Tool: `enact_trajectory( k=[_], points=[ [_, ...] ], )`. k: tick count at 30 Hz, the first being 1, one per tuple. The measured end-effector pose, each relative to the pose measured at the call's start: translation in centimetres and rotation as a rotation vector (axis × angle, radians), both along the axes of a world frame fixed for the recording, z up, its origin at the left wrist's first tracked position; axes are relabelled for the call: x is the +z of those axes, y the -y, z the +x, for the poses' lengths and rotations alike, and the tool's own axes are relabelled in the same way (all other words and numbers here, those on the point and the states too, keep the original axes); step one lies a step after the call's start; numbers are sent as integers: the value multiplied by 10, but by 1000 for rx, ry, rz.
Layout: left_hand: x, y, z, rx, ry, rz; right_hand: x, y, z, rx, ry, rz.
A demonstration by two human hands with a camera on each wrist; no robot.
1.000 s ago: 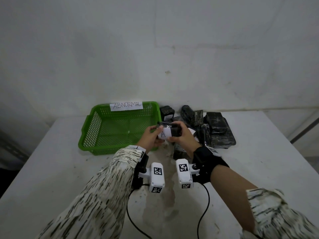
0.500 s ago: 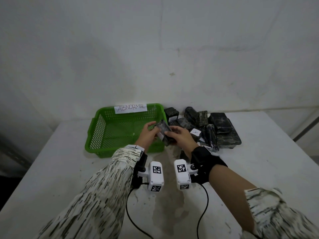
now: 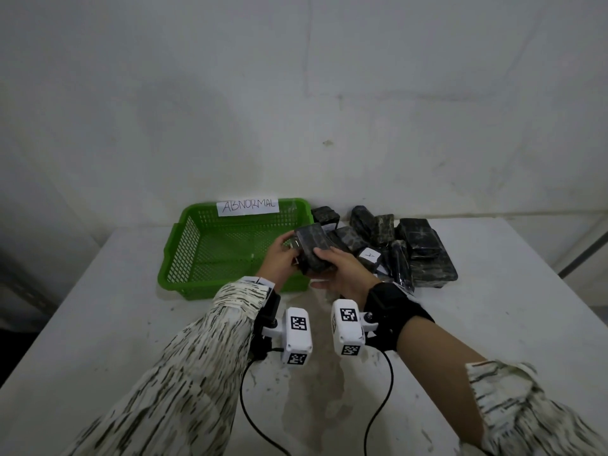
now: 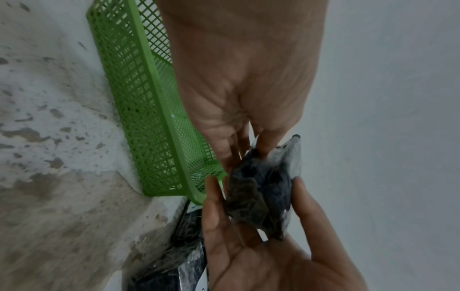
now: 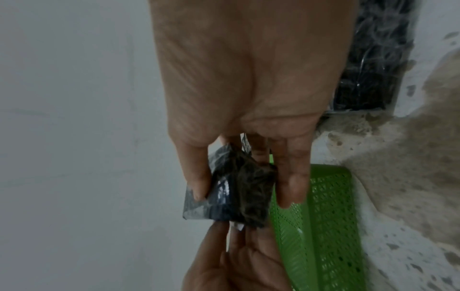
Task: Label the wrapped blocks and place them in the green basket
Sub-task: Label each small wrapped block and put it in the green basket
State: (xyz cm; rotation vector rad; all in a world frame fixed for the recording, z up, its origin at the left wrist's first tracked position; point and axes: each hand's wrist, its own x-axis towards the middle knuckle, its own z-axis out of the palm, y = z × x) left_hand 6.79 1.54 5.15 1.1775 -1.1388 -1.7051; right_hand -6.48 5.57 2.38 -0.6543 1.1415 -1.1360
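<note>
A dark plastic-wrapped block [image 3: 312,250] is held on end between both hands, just above the right front corner of the green basket [image 3: 184,251]. My left hand [image 3: 279,258] grips its left side and my right hand [image 3: 332,263] grips its right side. The wrist views show the same block [image 4: 259,198] [image 5: 239,191] pinched between thumb and fingers of each hand. Its white label is turned away from the head view. More wrapped blocks [image 3: 418,238] lie piled to the right; one there shows a white label [image 3: 370,256].
The basket carries a paper sign reading ABNORMAL [image 3: 248,207] on its far rim and holds nothing that I can see. A wall runs behind the white table [image 3: 98,324]. Two cables [image 3: 245,406] trail from the wrist cameras toward me.
The block has been turned from lying flat with its label facing me to standing on end, label out of sight. Both hands carried it slightly left toward the basket.
</note>
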Motion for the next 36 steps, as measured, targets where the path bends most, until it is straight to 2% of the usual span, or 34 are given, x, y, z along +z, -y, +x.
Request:
enact_trajectory(
  k=[4,7,15,22,26,31,34,36],
  points=[
    [-3,2,-5,-3,77,-2,0,1,1,-78,-8,-28],
    [-1,-2,-5,3,42,36,-3,3,4,-107,-72,-43],
    [-1,-4,8,-92,113,-122,-3,4,6,4,-90,-18],
    [-5,-1,7,-105,105,-45,-2,1,2,-50,-94,-27],
    [-8,-2,5,-99,139,-58,0,-2,3,18,-112,16],
    [-9,-2,11,-234,214,-148,1,-7,1,65,-101,57],
    [-11,-2,12,-289,224,-162,1,-6,3,36,-140,78],
    [-14,-4,9,-257,255,-208,1,-5,3,-8,-187,66]
  ],
)
